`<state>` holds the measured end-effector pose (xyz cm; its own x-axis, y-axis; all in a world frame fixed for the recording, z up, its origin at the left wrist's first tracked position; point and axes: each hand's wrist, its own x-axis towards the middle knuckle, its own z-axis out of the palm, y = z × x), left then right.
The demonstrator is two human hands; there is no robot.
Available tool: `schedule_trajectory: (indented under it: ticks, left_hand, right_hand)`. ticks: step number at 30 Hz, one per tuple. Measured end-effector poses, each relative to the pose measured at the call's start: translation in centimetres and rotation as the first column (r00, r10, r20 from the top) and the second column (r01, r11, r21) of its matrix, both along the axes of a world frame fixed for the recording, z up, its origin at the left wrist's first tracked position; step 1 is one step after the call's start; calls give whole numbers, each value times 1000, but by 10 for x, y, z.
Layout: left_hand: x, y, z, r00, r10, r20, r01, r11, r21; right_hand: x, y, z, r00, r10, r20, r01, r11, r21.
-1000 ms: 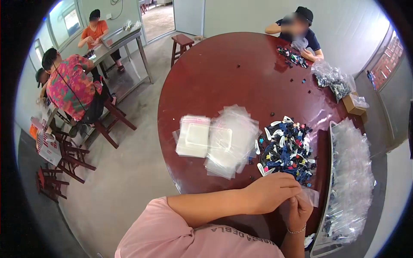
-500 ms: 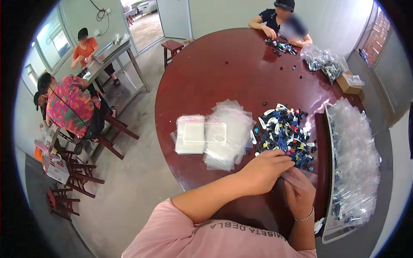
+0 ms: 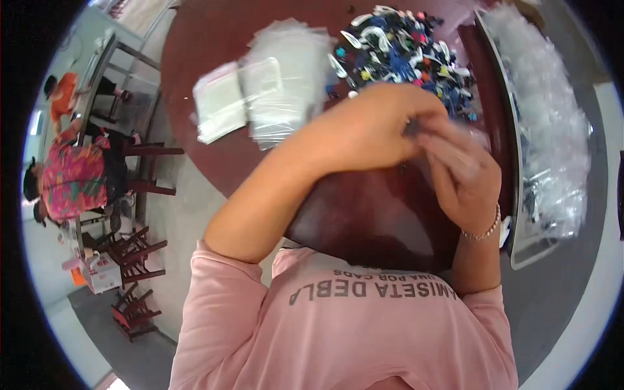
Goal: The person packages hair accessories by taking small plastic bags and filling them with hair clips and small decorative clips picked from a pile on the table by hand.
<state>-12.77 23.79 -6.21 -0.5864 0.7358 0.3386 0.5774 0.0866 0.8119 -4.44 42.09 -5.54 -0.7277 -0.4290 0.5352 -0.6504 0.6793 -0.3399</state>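
My left hand (image 3: 390, 123) reaches across from the left with its wrist bent. Its fingers curl toward my right hand and are mostly hidden behind it. My right hand (image 3: 465, 169), a beaded bracelet on its wrist, is smeared by motion, its fingers drawn together. At its fingertips, against my left hand, shows a small dark piece (image 3: 411, 128), too blurred to name. A faint see-through edge, like plastic film, shows beyond the right fingers; which hand holds it I cannot tell. Just past both hands lies a heap of hair clips (image 3: 406, 62), black, blue and white with coloured bits.
Clear plastic bags (image 3: 286, 78) lie fanned on the round red table (image 3: 188, 39), beside a smaller stack of bags (image 3: 221, 104). On the right, a metal-edged tray (image 3: 510, 104) holds many filled clear bags (image 3: 546, 123). People sit at a bench on the left, near wooden stools (image 3: 133, 312).
My view has tipped downward, so the table and heap sit higher in it. My hands have moved nearer my body, and the right fingers now cross in front of the left hand.
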Motion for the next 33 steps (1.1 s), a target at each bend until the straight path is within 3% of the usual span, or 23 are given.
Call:
schedule_trajectory:
  ticks: [2, 3, 5, 7, 9, 10, 13, 14, 18, 20, 21, 23, 24, 27, 31, 33]
  left_hand:
    - [-7, -3, -3, 985, 110, 132, -108, 994, -20]
    - [-13, -6, -6, 986, 105, 131, -104, 995, -15]
    - [-24, -10, -18, 910, 247, 333, -302, 945, 123]
    - [-26, -17, -14, 859, 319, 402, -376, 924, 71]
    - [-30, -23, -22, 870, 395, 294, -447, 885, 133]
    - [-28, -24, -22, 857, 405, 319, -462, 877, 129]
    - [-28, -23, -24, 859, 402, 318, -470, 864, 178]
    - [-28, -23, -24, 860, 403, 314, -471, 863, 182]
    - [-30, -22, -30, 853, 402, 333, -473, 865, 165]
    - [-32, -23, -31, 856, 384, 346, -467, 861, 201]
    - [-32, -23, -30, 844, 401, 355, -482, 858, 179]
    - [-32, -24, -29, 834, 422, 354, -501, 849, 168]
    - [-34, -26, -26, 826, 428, 367, -501, 855, 131]
    - [-30, -28, -19, 813, 444, 377, -504, 860, 74]
    - [-34, -30, -25, 799, 433, 418, -520, 846, 118]
    - [-38, -29, -22, 804, 413, 428, -520, 837, 169]
  right_hand:
    - [-5, -2, -3, 990, -114, -82, 95, 974, -207]
    - [-3, -3, -1, 989, -119, -84, 100, 974, -203]
    - [0, -2, 0, 967, -218, 129, 253, 861, -442]
    - [-2, 2, -3, 974, -200, 111, 227, 906, -358]
    - [1, 1, -3, 883, -72, 464, 68, 997, 26]
    - [4, -2, -3, 882, -73, 466, 68, 997, 29]
    - [9, -15, -4, 820, -218, 530, 33, 941, 336]
    - [6, -13, -9, 789, -179, 588, 7, 959, 282]
    - [0, -11, -27, 824, -105, 557, -36, 971, 236]
    - [-4, -17, -28, 811, -19, 584, 6, 1000, 24]
    - [-6, -24, -29, 816, -20, 578, 2, 1000, 30]
    - [-10, -45, -32, 909, -67, 411, 87, 996, -30]
    - [-22, -56, -34, 951, -35, 307, 14, 997, 71]
    - [-36, -73, -41, 987, 8, 162, -33, 988, 151]
    - [-38, -82, -54, 985, -38, 167, -8, 965, 264]
    - [-42, -76, -56, 982, -29, 185, -10, 979, 203]
